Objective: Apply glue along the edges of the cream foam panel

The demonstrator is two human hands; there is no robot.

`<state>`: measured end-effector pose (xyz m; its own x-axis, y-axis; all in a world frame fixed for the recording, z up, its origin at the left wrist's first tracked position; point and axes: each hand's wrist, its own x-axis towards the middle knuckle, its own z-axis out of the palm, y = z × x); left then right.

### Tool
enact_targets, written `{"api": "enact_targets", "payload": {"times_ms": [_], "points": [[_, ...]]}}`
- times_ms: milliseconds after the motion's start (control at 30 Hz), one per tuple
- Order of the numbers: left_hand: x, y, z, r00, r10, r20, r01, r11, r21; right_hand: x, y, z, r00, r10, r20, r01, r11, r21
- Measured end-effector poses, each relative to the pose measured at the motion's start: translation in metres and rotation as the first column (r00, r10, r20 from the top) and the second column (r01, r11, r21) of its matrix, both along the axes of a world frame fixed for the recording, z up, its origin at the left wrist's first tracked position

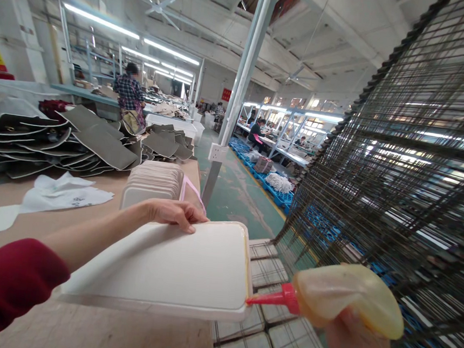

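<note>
A white rectangular panel (pixel 175 266) with rounded corners lies tilted over the table's edge. My left hand (pixel 177 214) grips its far edge, thumb on top and fingers curled over the side. In my right hand (pixel 357 342) is a yellowish squeeze bottle (pixel 347 295) with a red nozzle (pixel 276 298). The nozzle's tip touches the panel's near right corner. A thin yellow line of glue runs along the panel's right rim. Behind my left hand stands a stack of similar pale panels (pixel 154 181).
Grey-brown sheets (pixel 52 136) are piled at the left of the brown table (pixel 177 340), near a crumpled white bag (pixel 66 192). A wire rack (pixel 398 134) rises at the right, with white panels (pixel 263 307) on its low grid. Beyond are a metal post (pixel 244 72) and a co-worker (pixel 130 94).
</note>
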<state>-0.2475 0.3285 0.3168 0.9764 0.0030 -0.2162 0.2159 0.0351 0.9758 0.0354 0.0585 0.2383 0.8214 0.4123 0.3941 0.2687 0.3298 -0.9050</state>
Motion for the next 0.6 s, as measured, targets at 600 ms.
{"api": "enact_targets", "payload": {"times_ms": [600], "points": [[0.000,-0.002,-0.040,0.954,0.277,0.114,-0.263,0.957,-0.125,-0.013,-0.004,0.002,0.833,-0.495,0.248,0.536,0.833,-0.137]]}}
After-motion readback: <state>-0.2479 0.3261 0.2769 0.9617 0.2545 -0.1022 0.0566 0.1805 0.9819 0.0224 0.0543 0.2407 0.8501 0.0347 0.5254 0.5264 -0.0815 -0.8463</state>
